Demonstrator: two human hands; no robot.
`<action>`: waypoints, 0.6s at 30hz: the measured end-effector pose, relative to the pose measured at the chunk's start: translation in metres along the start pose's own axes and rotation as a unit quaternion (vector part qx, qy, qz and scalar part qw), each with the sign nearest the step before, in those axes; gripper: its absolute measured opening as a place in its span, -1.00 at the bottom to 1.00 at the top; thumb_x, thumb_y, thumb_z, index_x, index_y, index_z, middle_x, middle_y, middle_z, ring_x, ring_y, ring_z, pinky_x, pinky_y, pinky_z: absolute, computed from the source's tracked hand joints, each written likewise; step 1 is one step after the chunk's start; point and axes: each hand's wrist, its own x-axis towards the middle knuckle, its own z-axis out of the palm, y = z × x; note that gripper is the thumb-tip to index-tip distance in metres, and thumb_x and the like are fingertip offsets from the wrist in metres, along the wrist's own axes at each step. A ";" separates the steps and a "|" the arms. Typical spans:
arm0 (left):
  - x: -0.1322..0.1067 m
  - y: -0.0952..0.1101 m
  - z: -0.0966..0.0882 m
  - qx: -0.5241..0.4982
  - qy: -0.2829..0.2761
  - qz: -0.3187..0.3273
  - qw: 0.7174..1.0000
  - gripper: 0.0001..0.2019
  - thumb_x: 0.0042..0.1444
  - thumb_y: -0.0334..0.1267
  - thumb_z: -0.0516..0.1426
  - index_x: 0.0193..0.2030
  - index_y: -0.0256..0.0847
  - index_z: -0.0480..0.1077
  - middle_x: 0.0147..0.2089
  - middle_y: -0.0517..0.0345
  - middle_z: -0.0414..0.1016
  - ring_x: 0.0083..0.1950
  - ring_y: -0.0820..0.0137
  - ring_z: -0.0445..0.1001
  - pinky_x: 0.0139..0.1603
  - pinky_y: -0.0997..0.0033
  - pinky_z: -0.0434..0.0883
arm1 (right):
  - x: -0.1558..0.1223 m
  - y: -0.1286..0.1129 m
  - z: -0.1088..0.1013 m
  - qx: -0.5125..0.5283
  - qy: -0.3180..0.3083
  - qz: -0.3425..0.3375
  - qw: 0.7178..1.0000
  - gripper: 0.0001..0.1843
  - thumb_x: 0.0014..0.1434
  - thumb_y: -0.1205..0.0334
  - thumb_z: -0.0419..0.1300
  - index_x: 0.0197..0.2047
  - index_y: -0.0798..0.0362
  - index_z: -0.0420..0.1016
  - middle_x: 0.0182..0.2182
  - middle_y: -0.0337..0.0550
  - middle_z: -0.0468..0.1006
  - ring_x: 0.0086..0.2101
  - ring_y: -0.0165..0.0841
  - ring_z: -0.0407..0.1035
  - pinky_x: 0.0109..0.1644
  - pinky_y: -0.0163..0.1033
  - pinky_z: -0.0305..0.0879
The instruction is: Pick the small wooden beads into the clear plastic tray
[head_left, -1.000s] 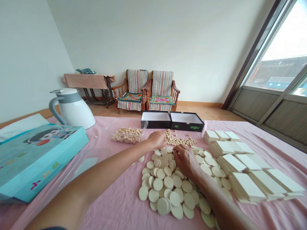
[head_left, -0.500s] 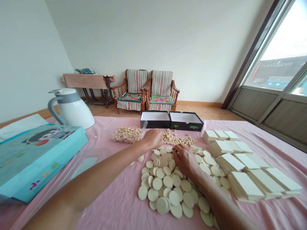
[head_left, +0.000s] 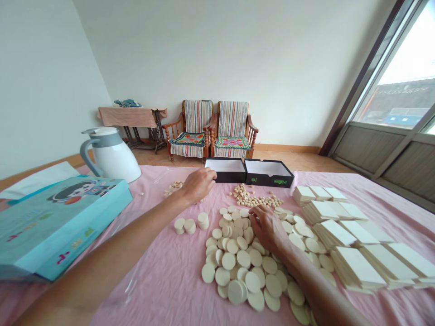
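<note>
My left hand (head_left: 200, 185) is raised over the right side of a clear plastic box of small round wooden pieces (head_left: 175, 186), near the black boxes. Its fingers are pressed together, and whatever they hold is hidden. My right hand (head_left: 268, 228) rests on the far part of a heap of pale round wooden discs (head_left: 243, 259). Its fingers curl down onto the discs, so I cannot make out what is in them. Just beyond it lies a loose pile of small wooden pieces (head_left: 260, 200). Short stacks of discs (head_left: 190, 226) stand left of the heap.
Two black open boxes (head_left: 268, 174) with white insides sit at the far edge. Stacks of pale rectangular boards (head_left: 360, 265) fill the right side. On the left are a turquoise box (head_left: 68, 222) and a white-grey jug (head_left: 115, 156). A pink cloth (head_left: 163, 271) covers the table.
My left hand has moved left and up, from the loose small wooden pieces to over the plastic box. The disc stacks it covered now show. My right hand stays on the heap.
</note>
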 end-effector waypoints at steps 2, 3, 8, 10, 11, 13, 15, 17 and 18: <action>0.006 0.017 0.015 -0.058 -0.047 0.039 0.996 -0.84 0.10 -0.40 0.03 -0.27 -0.20 0.43 -0.24 0.09 0.49 -0.17 0.34 0.45 -0.15 0.42 0.34 | 0.000 0.000 0.000 0.001 0.000 0.000 1.000 -0.79 0.20 0.36 -0.04 -0.31 0.08 0.42 -0.37 -0.12 0.42 -0.32 -0.34 0.29 -0.23 -0.29 0.15; 0.010 0.026 0.024 -0.077 -0.075 0.044 0.993 -0.83 0.08 -0.41 0.04 -0.28 -0.20 0.44 -0.23 0.09 0.50 -0.16 0.34 0.46 -0.14 0.43 0.34 | 0.001 0.000 0.000 0.002 0.000 0.000 1.000 -0.79 0.20 0.37 -0.04 -0.31 0.08 0.41 -0.38 -0.12 0.42 -0.33 -0.35 0.29 -0.23 -0.29 0.15; 0.028 0.055 0.061 -0.106 -0.177 0.015 0.978 -0.86 -0.03 -0.40 0.11 -0.37 -0.20 0.49 -0.28 0.09 0.56 -0.19 0.30 0.51 -0.19 0.43 0.36 | 0.001 0.001 -0.001 0.008 -0.010 0.003 1.000 -0.79 0.20 0.38 -0.04 -0.30 0.09 0.41 -0.37 -0.12 0.41 -0.33 -0.35 0.28 -0.23 -0.29 0.16; 0.033 0.063 0.070 -0.099 -0.190 0.002 0.977 -0.89 -0.04 -0.36 0.12 -0.41 -0.22 0.49 -0.33 0.04 0.56 -0.23 0.26 0.52 -0.23 0.40 0.37 | 0.001 0.000 -0.001 0.005 -0.011 0.004 1.000 -0.79 0.20 0.38 -0.05 -0.30 0.09 0.41 -0.37 -0.12 0.40 -0.33 -0.35 0.28 -0.22 -0.29 0.16; 0.035 0.067 0.073 -0.094 -0.197 -0.005 0.976 -0.90 -0.04 -0.33 0.13 -0.43 -0.24 0.49 -0.35 0.01 0.56 -0.25 0.24 0.52 -0.25 0.39 0.38 | 0.001 0.000 -0.001 0.004 -0.012 0.005 1.000 -0.79 0.21 0.38 -0.05 -0.29 0.10 0.40 -0.37 -0.12 0.40 -0.33 -0.35 0.28 -0.22 -0.30 0.15; 0.037 0.073 0.077 -0.086 -0.206 -0.018 0.975 -0.89 -0.05 -0.29 0.15 -0.45 -0.26 0.48 -0.36 -0.04 0.56 -0.26 0.20 0.52 -0.28 0.37 0.38 | 0.002 0.000 -0.001 0.001 -0.012 0.004 1.000 -0.79 0.21 0.38 -0.05 -0.29 0.10 0.41 -0.37 -0.12 0.40 -0.33 -0.35 0.28 -0.22 -0.30 0.15; 0.037 0.078 0.079 -0.080 -0.210 -0.027 0.974 -0.90 -0.07 -0.31 0.15 -0.44 -0.27 0.48 -0.35 -0.06 0.56 -0.26 0.20 0.52 -0.29 0.37 0.38 | 0.002 0.000 -0.001 0.000 -0.012 0.005 1.000 -0.79 0.21 0.38 -0.05 -0.29 0.10 0.41 -0.37 -0.12 0.40 -0.33 -0.35 0.29 -0.23 -0.30 0.15; 0.036 0.081 0.078 -0.076 -0.206 -0.032 0.975 -0.92 -0.08 -0.37 0.14 -0.43 -0.26 0.47 -0.34 -0.05 0.56 -0.25 0.20 0.52 -0.27 0.37 0.37 | 0.002 0.001 0.000 0.002 -0.010 0.006 1.000 -0.79 0.21 0.38 -0.05 -0.29 0.09 0.41 -0.37 -0.12 0.40 -0.33 -0.36 0.29 -0.23 -0.30 0.15; 0.034 0.080 0.076 -0.076 -0.200 -0.031 0.976 -0.91 -0.08 -0.40 0.13 -0.43 -0.26 0.47 -0.35 -0.04 0.55 -0.24 0.21 0.52 -0.26 0.37 0.37 | 0.002 0.001 0.000 0.004 -0.009 0.005 1.000 -0.79 0.21 0.38 -0.04 -0.29 0.09 0.41 -0.37 -0.12 0.40 -0.33 -0.36 0.29 -0.23 -0.30 0.15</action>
